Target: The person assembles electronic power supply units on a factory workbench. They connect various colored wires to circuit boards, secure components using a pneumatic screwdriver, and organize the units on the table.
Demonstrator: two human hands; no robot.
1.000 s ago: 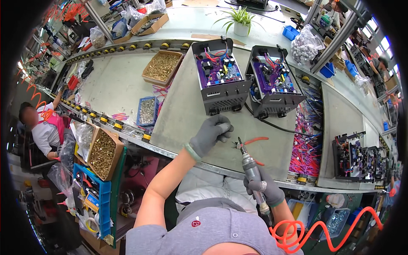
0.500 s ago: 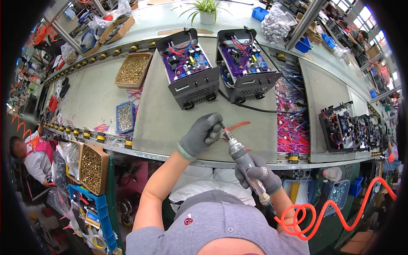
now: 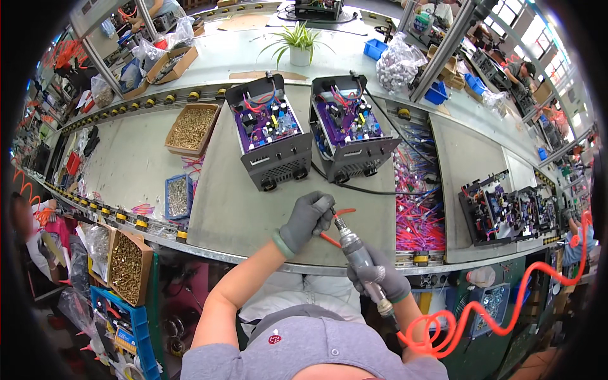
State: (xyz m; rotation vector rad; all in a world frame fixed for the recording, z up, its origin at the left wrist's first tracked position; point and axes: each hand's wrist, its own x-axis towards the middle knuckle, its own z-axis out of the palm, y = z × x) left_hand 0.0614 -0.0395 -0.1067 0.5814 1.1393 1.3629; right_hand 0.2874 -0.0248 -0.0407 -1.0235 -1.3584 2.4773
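Note:
My right hand [image 3: 386,279], in a grey glove, is wrapped round the grey body of an air screwdriver [image 3: 356,251]. The tool slants up and left, and an orange-red coiled hose [image 3: 472,323] trails from its rear end. My left hand [image 3: 308,221], gloved too, is closed with its fingertips pinched at the tip of the driver's bit. What they hold there is too small to make out. Beyond the hands two black device housings, a left one [image 3: 277,166] and a right one [image 3: 354,158], stand side by side with purple circuit boards exposed.
Left of the board [image 3: 221,221] are a carton of brass-coloured fasteners [image 3: 190,128] and a blue tray of silvery screws [image 3: 178,197]. Red and purple wires [image 3: 418,218] lie to the right, before more black assemblies [image 3: 506,206]. A potted plant [image 3: 299,56] stands behind.
The view has tilted up, so the bench appears lower and more shows behind it. Both hands remain together at the screwdriver bit with much the same grips.

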